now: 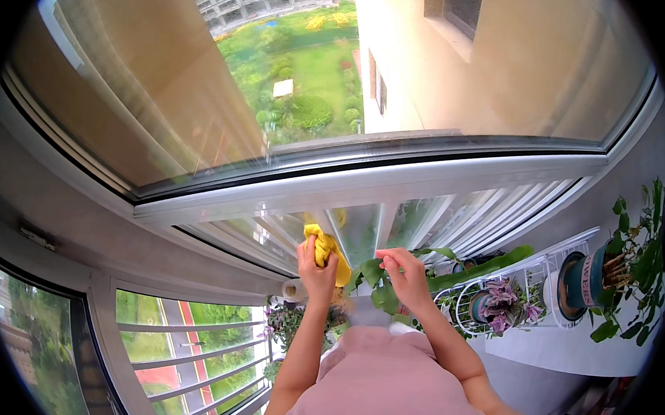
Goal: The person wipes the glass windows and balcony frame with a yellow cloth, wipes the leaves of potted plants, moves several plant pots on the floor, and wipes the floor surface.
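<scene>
A crumpled yellow cloth [324,245] is gripped in my left hand [316,274], close to the lower window pane behind white bars [387,224]. Part of the cloth hangs down on the right of my fingers. My right hand [406,279] is raised beside a broad green leaf [385,297], its fingers curled with thumb and forefinger near each other. Whether those fingertips pinch anything small cannot be told. Above both hands runs the white window frame [368,178], under a large glass pane [309,105].
To the right, a white wire rack [532,274] holds a purple-leaved potted plant [505,307] and a teal pot [582,280] with trailing stems. More foliage [298,321] stands low behind my left forearm. At lower left is a window with horizontal rails [190,330].
</scene>
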A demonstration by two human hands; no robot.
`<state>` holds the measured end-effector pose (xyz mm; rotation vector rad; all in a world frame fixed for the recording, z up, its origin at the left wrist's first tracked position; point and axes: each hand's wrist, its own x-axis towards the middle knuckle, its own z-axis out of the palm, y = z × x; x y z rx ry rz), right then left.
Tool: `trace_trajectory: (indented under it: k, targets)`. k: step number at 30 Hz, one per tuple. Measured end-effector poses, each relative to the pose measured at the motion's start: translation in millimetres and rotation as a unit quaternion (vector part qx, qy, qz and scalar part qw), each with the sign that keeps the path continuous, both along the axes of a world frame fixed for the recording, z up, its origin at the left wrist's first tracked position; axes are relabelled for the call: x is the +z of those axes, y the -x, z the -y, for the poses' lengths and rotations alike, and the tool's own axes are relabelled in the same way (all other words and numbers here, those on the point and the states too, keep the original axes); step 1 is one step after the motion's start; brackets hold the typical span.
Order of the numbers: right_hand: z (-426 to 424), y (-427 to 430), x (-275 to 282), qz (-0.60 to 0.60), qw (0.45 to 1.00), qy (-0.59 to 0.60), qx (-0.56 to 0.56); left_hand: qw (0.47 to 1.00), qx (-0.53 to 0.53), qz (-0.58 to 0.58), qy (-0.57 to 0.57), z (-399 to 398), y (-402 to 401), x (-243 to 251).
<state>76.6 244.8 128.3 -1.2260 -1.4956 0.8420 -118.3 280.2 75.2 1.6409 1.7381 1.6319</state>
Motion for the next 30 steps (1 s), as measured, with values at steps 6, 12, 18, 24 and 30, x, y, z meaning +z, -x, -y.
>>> trace_trajectory:
  k: [6,12,18,24,30]
  targets:
    - [-0.3,-5.5,1.5,0.003,1.0,0.011,0.02,0.988,-0.002,-0.015,0.152,18.4,3.1,-47.9]
    - [3.9,25.8,23.0,-0.013,0.991,-0.088,0.096,0.938,-0.16,0.278,0.132,50.2,-34.2,66.4]
    - [-3.0,27.2,10.9,0.052,0.996,-0.069,0.02,0.975,-0.182,0.067,0.104,43.1,-7.0,88.9]
    - [-30.8,75.3,45.0,0.031,0.971,-0.227,-0.068,0.978,-0.15,0.12,0.081,20.5,10.6,98.3]
    - [-45.0,88.7,-47.0,0.103,0.961,-0.238,-0.099,0.986,-0.141,0.062,0.056,19.1,18.3,83.9]
